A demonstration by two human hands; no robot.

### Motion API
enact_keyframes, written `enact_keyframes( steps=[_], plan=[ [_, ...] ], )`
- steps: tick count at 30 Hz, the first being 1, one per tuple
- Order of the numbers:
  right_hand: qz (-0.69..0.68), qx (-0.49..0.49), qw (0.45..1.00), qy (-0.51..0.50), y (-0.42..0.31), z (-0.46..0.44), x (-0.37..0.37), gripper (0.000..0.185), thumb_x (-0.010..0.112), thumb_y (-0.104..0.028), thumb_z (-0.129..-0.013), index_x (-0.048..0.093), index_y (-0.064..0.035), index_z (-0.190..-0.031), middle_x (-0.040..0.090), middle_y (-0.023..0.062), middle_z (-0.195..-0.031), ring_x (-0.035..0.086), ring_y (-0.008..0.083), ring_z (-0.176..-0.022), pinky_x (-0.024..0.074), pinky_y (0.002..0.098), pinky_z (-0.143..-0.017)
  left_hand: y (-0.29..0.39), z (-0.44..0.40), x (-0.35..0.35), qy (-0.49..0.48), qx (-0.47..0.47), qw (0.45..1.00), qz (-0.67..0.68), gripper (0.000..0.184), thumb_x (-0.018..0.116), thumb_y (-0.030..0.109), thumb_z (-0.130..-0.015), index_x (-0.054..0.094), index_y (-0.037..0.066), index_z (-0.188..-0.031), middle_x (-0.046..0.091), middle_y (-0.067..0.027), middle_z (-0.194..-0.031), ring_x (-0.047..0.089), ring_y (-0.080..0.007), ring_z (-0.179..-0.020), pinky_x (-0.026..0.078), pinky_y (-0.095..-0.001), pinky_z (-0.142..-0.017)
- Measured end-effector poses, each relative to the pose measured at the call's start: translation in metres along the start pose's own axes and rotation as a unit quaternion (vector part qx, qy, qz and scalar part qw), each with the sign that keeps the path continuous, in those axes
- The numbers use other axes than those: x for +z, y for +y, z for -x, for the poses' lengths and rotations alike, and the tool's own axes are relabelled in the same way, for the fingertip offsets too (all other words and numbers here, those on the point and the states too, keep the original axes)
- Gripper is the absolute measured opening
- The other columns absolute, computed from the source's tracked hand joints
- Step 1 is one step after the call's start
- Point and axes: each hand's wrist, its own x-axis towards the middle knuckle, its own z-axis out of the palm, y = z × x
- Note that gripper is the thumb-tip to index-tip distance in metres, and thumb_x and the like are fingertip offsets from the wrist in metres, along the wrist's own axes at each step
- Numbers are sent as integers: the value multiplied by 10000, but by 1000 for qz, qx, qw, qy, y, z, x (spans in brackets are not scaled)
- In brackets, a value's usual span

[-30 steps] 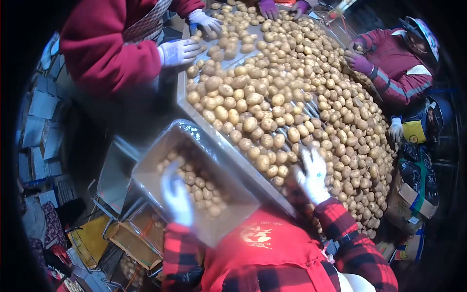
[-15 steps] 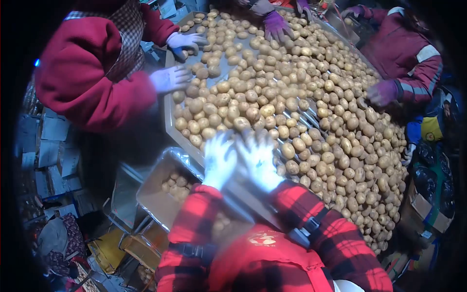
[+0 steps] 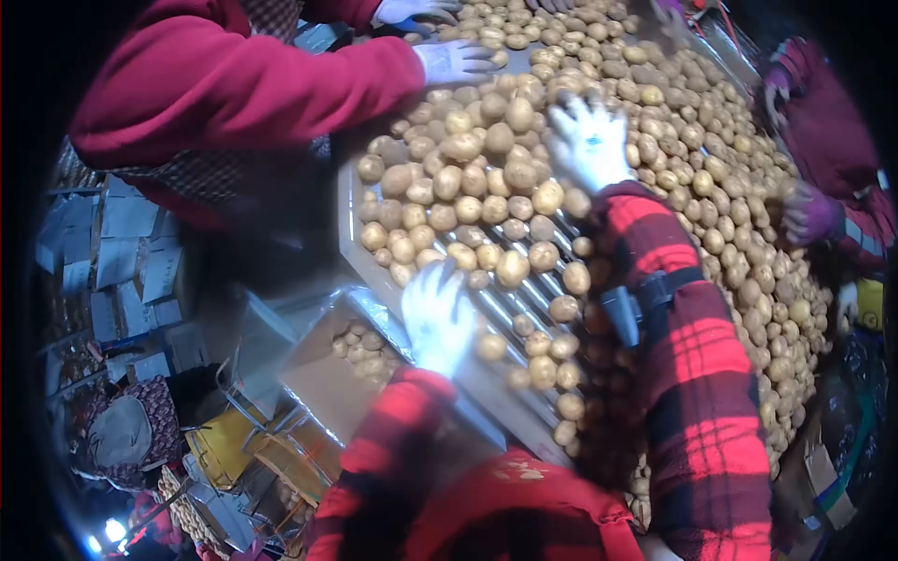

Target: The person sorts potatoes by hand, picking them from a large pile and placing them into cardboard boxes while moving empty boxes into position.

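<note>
A heap of potatoes [image 3: 486, 178] covers the sorting table, whose metal rollers [image 3: 519, 299] show through gaps nearest me. My right hand [image 3: 594, 145], in a white glove, reaches far over the heap with its fingers spread on the potatoes; I see nothing gripped in it. At the near left rim, my left hand [image 3: 437, 321], also white-gloved, is stretched out beside the potatoes. Its fingers are slightly blurred, and it appears to hold nothing. Several loose potatoes [image 3: 543, 360] lie on the rollers between my arms.
Below the table's left rim [image 3: 354, 215] stands a lined box [image 3: 318, 374] with potatoes inside. A co-worker's gloved hand [image 3: 456, 62] rests over the far left of the table. Another person's purple glove [image 3: 810, 214] touches the right side of the heap. Cartons [image 3: 131, 234] are stacked at left.
My right hand has moved from the near rim forward and right onto the heap. The left stays by the rim. More rollers show, and the whole view has shifted.
</note>
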Motion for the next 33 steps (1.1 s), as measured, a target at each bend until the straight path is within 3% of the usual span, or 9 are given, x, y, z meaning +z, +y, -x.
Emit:
enact_keyframes(
  steps=[5,13,19,23,25,26,29,31,33],
  plan=[
    [-105,59,988,98,-1,17,-11,408,625,-252,-885,607,-160,-1282,512,139,-1431,460,416,-1299,354,636,-1042,1,1,-5,7,-27,999,24,481,625,85,-820,656,134,-1297,568,-99,-1426,499,-343,-1307,375,-500,-1110],
    [-272,-243,927,-84,-108,126,-69,474,699,-228,-770,605,-162,-1229,570,120,-1321,513,345,-1233,395,571,-1023,3,-1,-7,32,-36,999,4,525,604,68,-825,635,123,-1346,553,-116,-1446,485,-353,-1327,339,-508,-1143],
    [-344,-46,937,34,-97,65,-62,365,624,-87,-811,645,-77,-1176,638,146,-1133,597,359,-1014,492,459,-847,-3,3,-1,13,-36,999,11,454,617,81,-822,669,125,-1271,592,-122,-1380,504,-344,-1309,342,-513,-1150],
    [-603,-173,776,-68,-164,63,-140,295,646,-166,-755,693,-48,-1022,666,170,-981,637,359,-1012,514,447,-867,20,-35,-30,-86,-137,937,309,344,558,142,-890,681,76,-1205,611,-113,-1354,514,-275,-1327,331,-518,-1156],
    [-333,-199,922,-1,-236,101,-148,324,636,-344,-791,722,-125,-1014,645,92,-949,637,381,-941,441,738,-842,13,-14,-18,-43,-94,974,204,369,531,166,-913,657,62,-1244,589,-125,-1383,496,-267,-1347,324,-505,-1164],
    [-451,-282,846,-9,-229,87,-174,287,628,-349,-800,723,-147,-981,608,58,-886,629,361,-858,398,804,-750,4,2,-8,0,-53,994,93,396,504,191,-937,632,48,-1283,568,-137,-1413,478,-259,-1366,318,-493,-1173],
    [-559,-185,800,-116,-209,85,-154,282,678,-254,-794,685,-177,-1066,601,27,-1041,597,295,-959,414,712,-956,-17,18,21,83,-54,995,26,432,528,191,-915,626,66,-1316,566,-151,-1412,489,-302,-1342,343,-489,-1154],
    [-437,-3,899,-7,-158,98,-117,405,694,-171,-780,669,-184,-1184,608,62,-1210,582,307,-1062,376,685,-1048,5,0,-7,80,-63,995,-14,470,598,137,-839,657,105,-1304,580,-142,-1403,518,-352,-1295,366,-510,-1127],
    [-218,-68,972,-52,-95,124,-85,529,691,-146,-780,624,-192,-1304,574,104,-1359,539,319,-1215,325,688,-1093,2,0,-6,70,-59,996,10,468,606,110,-829,665,101,-1293,587,-128,-1401,523,-341,-1294,361,-506,-1134]
  ],
)
